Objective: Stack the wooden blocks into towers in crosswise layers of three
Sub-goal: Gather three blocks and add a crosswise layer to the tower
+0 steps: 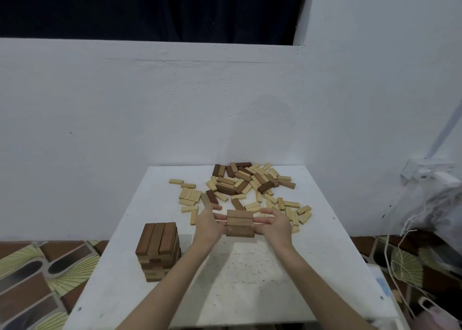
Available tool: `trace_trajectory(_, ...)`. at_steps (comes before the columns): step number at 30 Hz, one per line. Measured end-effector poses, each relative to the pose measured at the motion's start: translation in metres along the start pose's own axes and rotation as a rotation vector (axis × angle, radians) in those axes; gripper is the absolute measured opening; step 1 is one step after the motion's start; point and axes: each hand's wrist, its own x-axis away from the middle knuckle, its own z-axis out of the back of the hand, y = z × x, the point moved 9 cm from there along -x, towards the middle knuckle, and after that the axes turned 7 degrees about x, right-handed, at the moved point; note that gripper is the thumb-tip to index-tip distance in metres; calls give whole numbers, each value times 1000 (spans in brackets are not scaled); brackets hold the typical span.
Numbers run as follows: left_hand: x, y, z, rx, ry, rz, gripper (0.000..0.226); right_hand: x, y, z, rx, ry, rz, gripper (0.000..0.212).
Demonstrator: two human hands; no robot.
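The left hand (208, 223) and right hand (273, 223) are pressing straight fingers against both ends of three brown blocks (240, 223) mid-worktop (250, 274), likely squaring a new tower's layer; even, gentle pressure should be keeping them flush.

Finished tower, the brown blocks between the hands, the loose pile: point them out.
finished tower (160, 239), head view, top layer.
brown blocks (239, 223), head view, middle block's top face.
loose pile (246, 182), head view, heap's centre.

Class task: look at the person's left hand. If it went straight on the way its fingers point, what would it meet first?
The left hand points right, so its fingers would first press the end of the three brown blocks held between it and the right hand. They seem already touching.
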Motion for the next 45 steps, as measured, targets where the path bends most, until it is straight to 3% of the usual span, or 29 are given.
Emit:
trace_trajectory(10,13,45,75,-54,89,-81,53,22,-67,-34,-21,-51,111,41)
trace_trajectory(22,43,29,162,-33,125,85,58,64,-98,-109,22,-219,98,43)
trace_trajectory(31,56,9,180,-49,114,181,57,83,-92,-136,72,-296,52,44)
trace_trajectory(45,56,-4,180,-32,81,218,58,86,-88,-143,150,-286,63,40)
